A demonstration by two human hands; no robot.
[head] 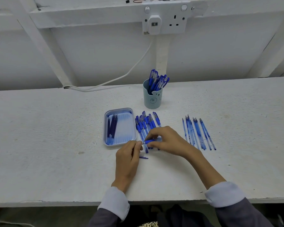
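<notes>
1. White painted worktop (56, 145): carries everything. Step in hand looks like work on one pen's tip, fitting or removing it; cannot tell which.
2. Pale blue rectangular plastic tray (120, 110), left of centre: a few dark blue refills (112, 126) lying along its left side.
3. Loose pile of capped blue pens (143, 123): just right of the tray, directly under the work.
4. Right hand (167, 141): curled round the barrel of a blue plastic pen (149, 141), holding it level over the pile.
5. Left hand (127, 154): fingertips pinching the pen's metal tip end.
6. Next move, probably: twist or pull at the tip, barrel gripped firmly, pile left undisturbed.
7. Small blue cap (143, 157): on the worktop, just beside the left hand.
</notes>
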